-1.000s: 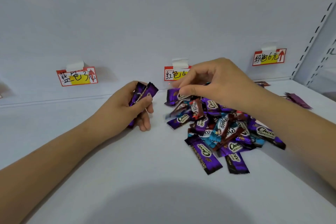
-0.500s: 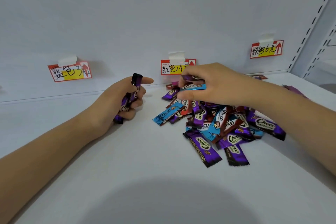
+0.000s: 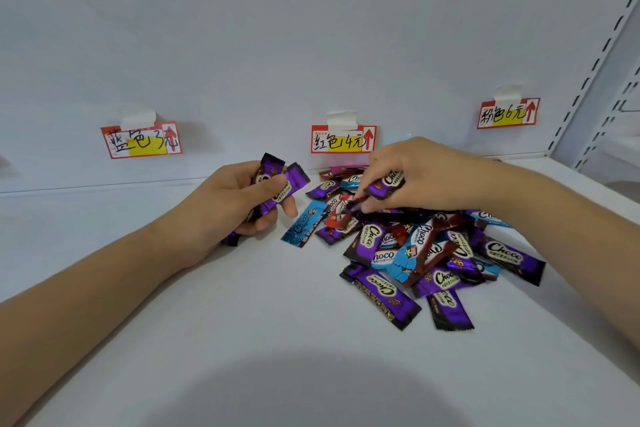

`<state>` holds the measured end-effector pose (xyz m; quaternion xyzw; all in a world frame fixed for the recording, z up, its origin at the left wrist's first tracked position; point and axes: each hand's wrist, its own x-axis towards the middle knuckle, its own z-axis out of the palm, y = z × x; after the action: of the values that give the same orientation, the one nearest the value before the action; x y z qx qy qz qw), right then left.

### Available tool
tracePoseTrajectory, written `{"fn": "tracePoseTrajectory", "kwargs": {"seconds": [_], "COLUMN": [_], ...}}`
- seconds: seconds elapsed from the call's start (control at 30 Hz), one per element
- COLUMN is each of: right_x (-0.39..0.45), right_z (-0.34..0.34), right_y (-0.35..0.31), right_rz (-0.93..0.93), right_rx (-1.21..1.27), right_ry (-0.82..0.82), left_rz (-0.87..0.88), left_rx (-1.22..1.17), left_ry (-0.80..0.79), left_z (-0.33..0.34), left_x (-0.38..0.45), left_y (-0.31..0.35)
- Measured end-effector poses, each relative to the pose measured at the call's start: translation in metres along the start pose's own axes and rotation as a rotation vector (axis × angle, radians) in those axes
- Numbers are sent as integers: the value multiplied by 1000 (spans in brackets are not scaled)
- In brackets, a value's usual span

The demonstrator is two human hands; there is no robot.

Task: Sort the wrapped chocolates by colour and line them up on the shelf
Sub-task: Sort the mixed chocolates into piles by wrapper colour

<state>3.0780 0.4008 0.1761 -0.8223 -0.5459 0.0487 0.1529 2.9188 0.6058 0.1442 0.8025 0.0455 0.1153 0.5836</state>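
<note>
A heap of wrapped chocolates (image 3: 426,246) in purple, blue and red wrappers lies on the white shelf (image 3: 242,305), right of centre. My left hand (image 3: 235,204) grips a small bundle of purple chocolates (image 3: 280,180) just left of the heap. My right hand (image 3: 426,177) hovers over the heap's far side and pinches one purple chocolate (image 3: 386,184). A blue chocolate (image 3: 304,224) lies loose between the two hands. Two purple ones (image 3: 381,295) stick out at the heap's near edge.
Three price tags are taped to the back wall: a left tag (image 3: 142,140), a middle tag (image 3: 343,139) and a right tag (image 3: 507,113). A slotted shelf upright (image 3: 595,73) rises at the far right. A round shadow covers the shelf's near edge.
My right hand lifted a purple chocolate out of the heap and let the blue one go. My left hand turned, so its purple bundle now points up and to the right.
</note>
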Motion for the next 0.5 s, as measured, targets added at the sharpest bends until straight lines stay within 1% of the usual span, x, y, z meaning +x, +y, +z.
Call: {"fn": "tracePoseTrajectory", "kwargs": {"seconds": [0.13, 0.2, 0.27, 0.33, 0.37, 0.4, 0.43, 0.5], "right_x": [-3, -7, -10, -10, -10, -10, -10, -10], "right_z": [-7, -12, -15, -15, -16, -18, -20, -22], "right_y": [-3, -4, -7, -9, -11, -13, -15, -16], "right_rz": [21, 126, 220, 234, 266, 319, 374, 430], "right_rx": [177, 262, 400, 514, 509, 445, 310, -70], "right_ry": [170, 244, 244, 194, 162, 133, 111, 70], "left_rz": [3, -26, -74, -115, -129, -134, -136, -134], "left_rx": [-1, -58, -167, -256, -280, -295, -303, -303], "left_ry": [-11, 12, 38, 41, 38, 38, 34, 27], "left_z": [-3, -2, -2, -3, -4, -5, -5, -7], "left_x": [2, 3, 5, 7, 8, 8, 8, 8], "left_y": [-4, -5, -7, -8, -9, -10, -10, -10]}}
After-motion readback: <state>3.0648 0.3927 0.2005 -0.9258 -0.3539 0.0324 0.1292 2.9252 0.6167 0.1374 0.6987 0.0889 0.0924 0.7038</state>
